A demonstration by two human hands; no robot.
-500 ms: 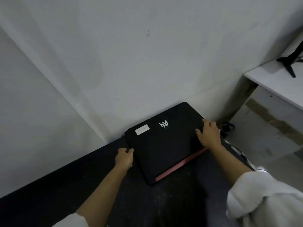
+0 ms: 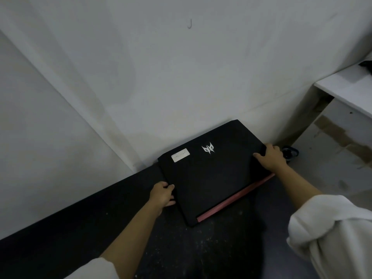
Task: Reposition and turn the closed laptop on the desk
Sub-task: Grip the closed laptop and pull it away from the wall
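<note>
Gripped closed laptop point(image 2: 213, 178) by opposite edges, left hand point(image 2: 162, 195) and right hand point(image 2: 269, 158) both clamped, best turned flat on surface point(image 2: 201, 254).

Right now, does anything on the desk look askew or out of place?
Yes: the closed laptop sits skewed on the desk, its far corner close to the wall, its red-trimmed edge angled. Both hands grip opposite sides.

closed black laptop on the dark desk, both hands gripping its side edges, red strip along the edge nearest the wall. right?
Not quite. In the head view the red strip runs along the laptop edge nearest the person, not the wall. The rest holds: the lid is closed, it lies on the dark desk, and the left hand and right hand each have a grip on a side edge.
</note>
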